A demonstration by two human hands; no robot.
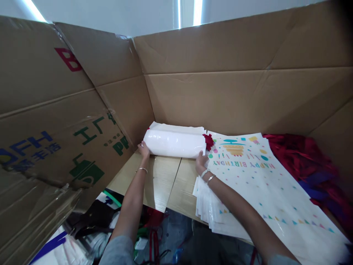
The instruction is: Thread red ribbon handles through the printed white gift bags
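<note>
While the left hand (143, 150) and the right hand (202, 163) grasp it at opposite ends, the glossy white cylindrical roll of plastic-wrapped sheeting (174, 141) lies horizontally across the far edge of the pale tan taped board (162, 176). Neither hand is released: the fingers of each curl against the underside of the roll, and contact at both ends is firm enough to cradle it. Whether the roll also bears on the board cannot be determined from this view. All further positions are given relative to the roll. Directly beyond it stands the tan corrugated cardboard wall (220, 99). To its left rises a large cardboard flap with blue, green and red printing (55, 110). A crumpled dark-red tissue fringe (208, 142) touches its right end. Just right of and nearer than the roll lies a white glossy sheet printed with multicoloured shapes and the words "HAPPY BIRTHDAY" (248, 184). Nearer still, beneath the right forearm, sits a stack of white sheets (202, 198). Well to the right of the roll, beyond the printed sheet, lies a heap of red and blue fringe material (300, 158). Thin silver bracelets (142, 169) encircle the left wrist, and others encircle the right.
</note>
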